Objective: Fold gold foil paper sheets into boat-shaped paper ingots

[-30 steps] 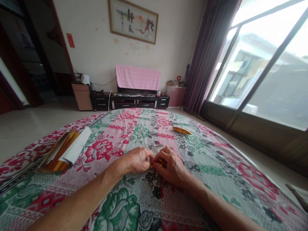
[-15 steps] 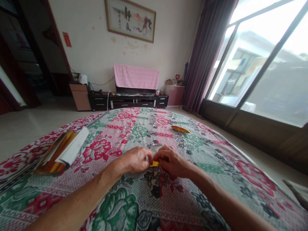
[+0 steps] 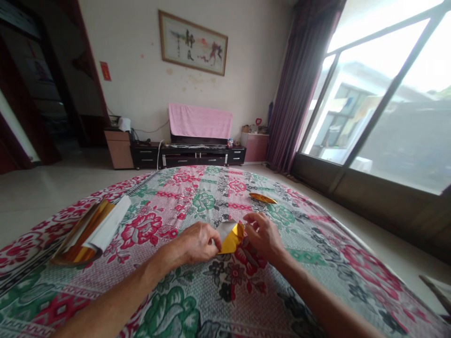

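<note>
A partly folded sheet of gold foil paper [image 3: 232,239] lies on the cloth between my hands, with its pale back showing at the upper left and the shiny gold side folded over at the right. My left hand [image 3: 201,241] pinches the paper's lower left edge between thumb and fingers. Close by the right edge of the sheet, my right hand [image 3: 265,236] has its thumb and fingers apart and holds nothing. Farther off, beyond my right hand, rests a slim boat-shaped piece of folded gold paper [image 3: 262,198].
A curled stack of gold and white paper sheets [image 3: 92,232] lies at the table's left. The round table wears a flowered cloth [image 3: 169,305]. Beyond it stand a low black cabinet [image 3: 195,157] and a pink cloth [image 3: 200,121] over a screen. Windows line the right side.
My right hand has loosened from the paper and moved slightly right, its fingers parting. More of the gold fold now shows. My left hand keeps its pinch. The view has tilted up slightly.
</note>
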`<act>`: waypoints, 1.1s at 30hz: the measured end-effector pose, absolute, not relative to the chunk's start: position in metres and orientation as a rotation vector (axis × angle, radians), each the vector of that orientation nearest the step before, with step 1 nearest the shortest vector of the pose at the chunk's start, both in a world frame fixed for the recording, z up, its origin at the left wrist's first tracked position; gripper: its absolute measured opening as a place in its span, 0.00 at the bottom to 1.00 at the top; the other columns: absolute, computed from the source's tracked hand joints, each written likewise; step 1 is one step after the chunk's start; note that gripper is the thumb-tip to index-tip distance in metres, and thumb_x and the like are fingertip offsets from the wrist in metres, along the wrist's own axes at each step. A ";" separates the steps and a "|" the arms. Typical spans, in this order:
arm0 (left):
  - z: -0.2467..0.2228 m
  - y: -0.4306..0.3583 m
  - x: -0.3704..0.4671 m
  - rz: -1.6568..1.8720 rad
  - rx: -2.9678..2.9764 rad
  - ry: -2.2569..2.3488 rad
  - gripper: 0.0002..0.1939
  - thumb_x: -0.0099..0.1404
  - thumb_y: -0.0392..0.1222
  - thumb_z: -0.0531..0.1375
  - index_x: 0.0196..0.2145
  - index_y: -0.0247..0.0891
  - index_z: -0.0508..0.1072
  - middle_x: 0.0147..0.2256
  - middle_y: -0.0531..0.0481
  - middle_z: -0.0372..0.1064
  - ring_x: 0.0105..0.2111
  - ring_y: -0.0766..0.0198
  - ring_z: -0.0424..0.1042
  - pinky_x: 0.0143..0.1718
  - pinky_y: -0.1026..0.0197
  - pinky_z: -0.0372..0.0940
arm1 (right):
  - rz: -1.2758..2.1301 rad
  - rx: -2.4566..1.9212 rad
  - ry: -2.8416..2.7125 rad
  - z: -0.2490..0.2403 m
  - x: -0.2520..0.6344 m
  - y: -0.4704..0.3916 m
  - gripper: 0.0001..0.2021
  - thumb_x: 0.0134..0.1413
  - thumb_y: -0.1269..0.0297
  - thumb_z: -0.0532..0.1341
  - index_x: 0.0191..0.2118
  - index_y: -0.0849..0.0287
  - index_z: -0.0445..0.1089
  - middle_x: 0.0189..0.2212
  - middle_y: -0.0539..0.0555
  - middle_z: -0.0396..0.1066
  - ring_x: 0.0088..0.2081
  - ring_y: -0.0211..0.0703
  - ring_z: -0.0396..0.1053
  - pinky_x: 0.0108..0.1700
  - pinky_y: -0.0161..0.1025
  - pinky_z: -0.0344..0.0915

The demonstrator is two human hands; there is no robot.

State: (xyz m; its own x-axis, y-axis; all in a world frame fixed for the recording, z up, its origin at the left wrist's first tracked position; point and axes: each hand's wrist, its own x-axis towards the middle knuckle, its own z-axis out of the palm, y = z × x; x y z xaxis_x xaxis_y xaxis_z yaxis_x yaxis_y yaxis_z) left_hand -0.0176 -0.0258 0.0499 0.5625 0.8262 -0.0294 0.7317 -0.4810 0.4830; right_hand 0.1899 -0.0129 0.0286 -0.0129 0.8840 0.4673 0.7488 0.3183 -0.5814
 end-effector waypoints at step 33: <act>0.048 -0.021 -0.033 0.211 2.428 0.968 0.20 0.48 0.35 0.53 0.39 0.39 0.75 0.33 0.49 0.69 0.30 0.66 0.65 0.30 0.65 0.59 | 0.515 -1.111 -2.204 0.029 0.193 -0.018 0.16 0.50 0.62 0.58 0.46 0.59 0.64 0.34 0.53 0.69 0.32 0.37 0.66 0.35 0.35 0.62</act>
State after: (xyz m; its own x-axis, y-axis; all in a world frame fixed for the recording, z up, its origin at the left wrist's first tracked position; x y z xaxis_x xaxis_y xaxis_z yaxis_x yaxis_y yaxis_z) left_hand -0.0331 -0.0209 0.0483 0.7333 0.6785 -0.0437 0.5985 -0.6137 0.5149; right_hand 0.1929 -0.0179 0.0288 -0.4617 0.8172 0.3448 0.5796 0.5723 -0.5802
